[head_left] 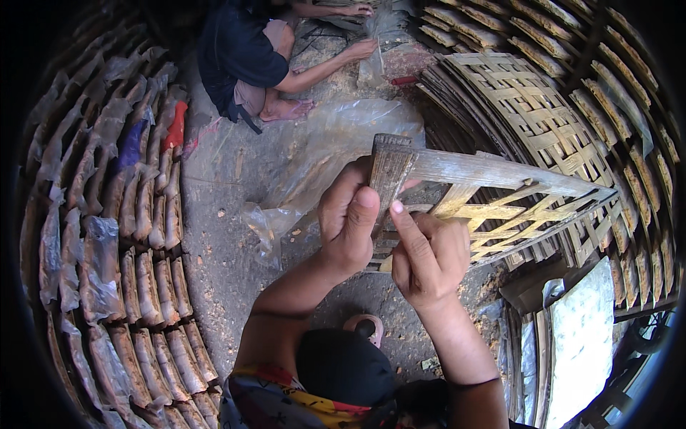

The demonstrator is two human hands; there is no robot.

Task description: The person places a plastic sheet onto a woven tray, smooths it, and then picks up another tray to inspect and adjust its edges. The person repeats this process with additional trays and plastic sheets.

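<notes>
In front of me I hold up a woven bamboo tray (pixel 493 214) with a wooden frame, tilted and seen partly edge-on. My left hand (pixel 346 222) is closed around its near end bar (pixel 391 168), the thumb lying along the bar. My right hand (pixel 432 254) is beside it, in front of the lattice. Its index finger is stretched toward the end bar, with the tip at or very near the wood. The other right fingers are curled in, and what they hold, if anything, is hidden.
Another person (pixel 246 64) squats ahead, hands on a plastic sheet. Similar woven trays (pixel 529 107) lean stacked at the right. Rows of curved brown pieces (pixel 146 286) fill the left side. Clear plastic (pixel 321 157) lies on the floor; a pale sheet (pixel 582 343) stands at the lower right.
</notes>
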